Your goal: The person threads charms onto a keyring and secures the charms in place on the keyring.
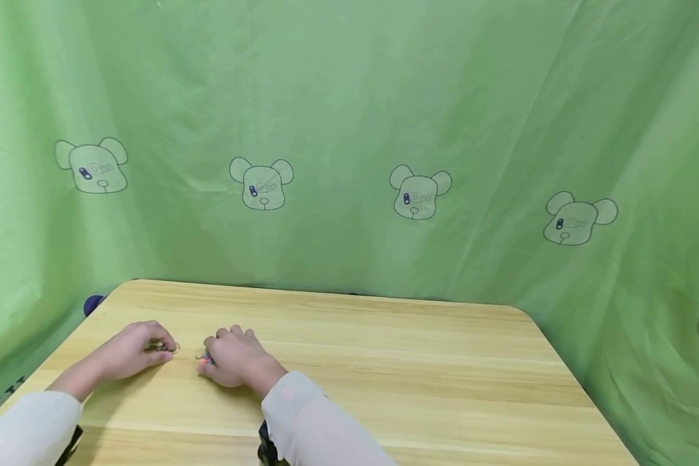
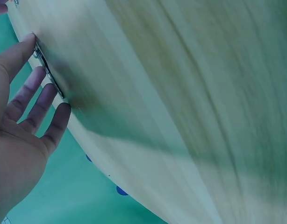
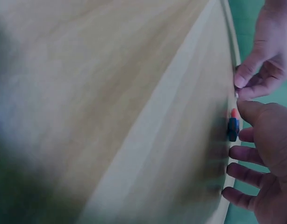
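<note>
On the left part of the wooden table [image 1: 384, 362], my left hand [image 1: 135, 348] pinches a small metal piece with a gold-coloured ring [image 1: 177, 348] at its end. In the left wrist view this metal piece [image 2: 50, 72] looks thin and dark along the fingertips; its exact kind is unclear. Just to the right, my right hand [image 1: 235, 356] holds a small blue and orange trinket [image 3: 233, 126] low at the tabletop between thumb and forefinger. A tiny metal end [image 1: 199, 357] pokes out of it toward the ring. The hand covers most of the trinket in the head view.
A green cloth [image 1: 338, 97] with printed bear heads hangs behind and beside the table. Beyond the table's back left corner a dark purple round thing [image 1: 93, 304] shows. Pale sleeves [image 1: 320, 414] cover both forearms.
</note>
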Motion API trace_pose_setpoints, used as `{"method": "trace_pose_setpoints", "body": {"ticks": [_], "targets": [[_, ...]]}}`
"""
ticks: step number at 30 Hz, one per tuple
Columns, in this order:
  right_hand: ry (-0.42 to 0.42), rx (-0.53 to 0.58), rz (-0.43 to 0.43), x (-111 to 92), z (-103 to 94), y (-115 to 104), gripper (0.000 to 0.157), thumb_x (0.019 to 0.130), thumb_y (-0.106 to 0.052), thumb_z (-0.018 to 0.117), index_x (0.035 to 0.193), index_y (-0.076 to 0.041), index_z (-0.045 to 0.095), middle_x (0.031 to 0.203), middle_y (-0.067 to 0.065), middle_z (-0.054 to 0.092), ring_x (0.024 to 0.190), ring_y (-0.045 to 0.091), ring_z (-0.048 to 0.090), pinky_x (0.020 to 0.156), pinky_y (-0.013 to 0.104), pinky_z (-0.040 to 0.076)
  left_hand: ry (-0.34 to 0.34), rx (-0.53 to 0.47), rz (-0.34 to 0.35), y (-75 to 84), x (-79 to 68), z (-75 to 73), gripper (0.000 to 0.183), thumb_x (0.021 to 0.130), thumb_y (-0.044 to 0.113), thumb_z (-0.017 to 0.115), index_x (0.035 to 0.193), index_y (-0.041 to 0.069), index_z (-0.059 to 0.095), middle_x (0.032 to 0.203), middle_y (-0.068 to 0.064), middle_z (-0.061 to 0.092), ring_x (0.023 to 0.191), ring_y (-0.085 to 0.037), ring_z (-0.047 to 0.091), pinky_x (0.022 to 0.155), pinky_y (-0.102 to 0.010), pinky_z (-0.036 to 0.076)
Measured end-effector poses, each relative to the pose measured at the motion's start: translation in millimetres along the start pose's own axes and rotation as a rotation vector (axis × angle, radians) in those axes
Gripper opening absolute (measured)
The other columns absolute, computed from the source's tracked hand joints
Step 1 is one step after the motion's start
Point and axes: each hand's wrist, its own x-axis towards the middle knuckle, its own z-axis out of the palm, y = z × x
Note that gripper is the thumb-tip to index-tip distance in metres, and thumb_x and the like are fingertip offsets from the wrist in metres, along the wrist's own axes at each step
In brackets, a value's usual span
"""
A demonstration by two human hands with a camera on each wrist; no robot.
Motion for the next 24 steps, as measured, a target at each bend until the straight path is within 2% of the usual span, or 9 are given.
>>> {"method": "trace_pose_setpoints", "body": {"ticks": [2,7,11,15,19,24], "targets": [[0.006,-0.009,0.005,3,2.2,-2,0.03,0.093,-0.057,0.048,0.105,-0.031,0.059,0.109,-0.012,0.055,0.103,0.012,0.048,0.092,0.037,0.042,-0.002,-0.003,-0.008,-0.1,0.5,-0.1,0.01,0.081,0.02,0.075,0.088,0.023,0.067,0.093,0.011,0.063,0.089,-0.015,0.06,0.081,-0.04,0.05],[0.031,-0.041,0.017,8,6.7,-5,0.03,0.094,-0.056,0.046,0.102,-0.031,0.061,0.108,-0.011,0.056,0.104,0.013,0.049,0.093,0.04,0.042,-0.009,-0.009,-0.015,0.1,1.8,0.5,0.01,0.081,0.019,0.074,0.085,0.024,0.066,0.092,0.012,0.062,0.088,-0.014,0.06,0.083,-0.042,0.049],[0.061,-0.083,0.013,13,12.4,-7,0.027,0.095,-0.053,0.047,0.098,-0.032,0.064,0.101,-0.012,0.056,0.096,0.011,0.05,0.085,0.036,0.044,-0.021,0.0,0.0,1.1,2.6,2.2,0.01,0.082,0.016,0.073,0.083,0.022,0.065,0.09,0.011,0.061,0.087,-0.014,0.059,0.082,-0.042,0.05],[0.076,-0.108,0.013,16,15.1,-9,0.021,0.096,-0.046,0.049,0.099,-0.032,0.065,0.094,-0.012,0.055,0.085,0.009,0.049,0.072,0.03,0.041,-0.021,0.019,0.019,3.8,3.0,3.6,0.011,0.083,0.012,0.071,0.081,0.02,0.063,0.088,0.008,0.059,0.085,-0.015,0.057,0.082,-0.043,0.049],[0.071,-0.102,0.024,18,13.6,-9,0.015,0.093,-0.039,0.053,0.101,-0.031,0.064,0.091,-0.012,0.054,0.081,0.009,0.047,0.067,0.029,0.04,-0.004,0.042,0.017,7.1,3.2,4.4,0.013,0.084,0.011,0.07,0.08,0.019,0.061,0.089,0.006,0.057,0.085,-0.017,0.054,0.08,-0.045,0.046],[0.025,-0.106,0.041,22,8.9,-10,0.014,0.093,-0.039,0.055,0.104,-0.032,0.062,0.094,-0.013,0.055,0.084,0.008,0.049,0.071,0.029,0.043,-0.012,0.062,-0.006,10.9,4.9,3.9,0.014,0.084,0.01,0.07,0.079,0.019,0.06,0.09,0.004,0.057,0.087,-0.019,0.053,0.081,-0.046,0.044]]}}
